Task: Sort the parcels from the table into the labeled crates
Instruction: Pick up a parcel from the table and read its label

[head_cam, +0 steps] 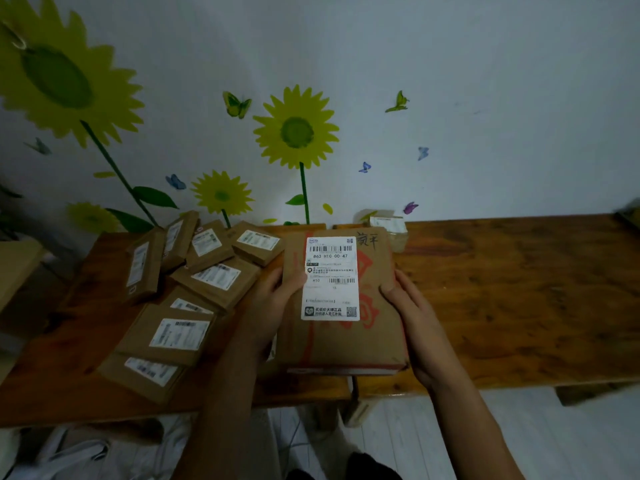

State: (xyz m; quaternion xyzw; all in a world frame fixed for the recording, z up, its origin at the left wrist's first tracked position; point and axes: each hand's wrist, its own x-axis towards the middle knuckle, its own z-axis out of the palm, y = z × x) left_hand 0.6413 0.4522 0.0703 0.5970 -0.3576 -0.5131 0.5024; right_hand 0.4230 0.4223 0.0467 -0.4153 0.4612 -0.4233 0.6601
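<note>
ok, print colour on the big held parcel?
Red-orange print on the brown big parcel; head view.

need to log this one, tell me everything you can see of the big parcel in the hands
The big parcel is a flat brown cardboard box with red print and dark handwriting near its far right corner. A white shipping label with barcodes, a QR code and the code 863 H10-00-47 covers its upper left face. It is held face up over the wooden table, the left hand gripping its left edge with the thumb on the label, the right hand gripping its right edge.
</note>
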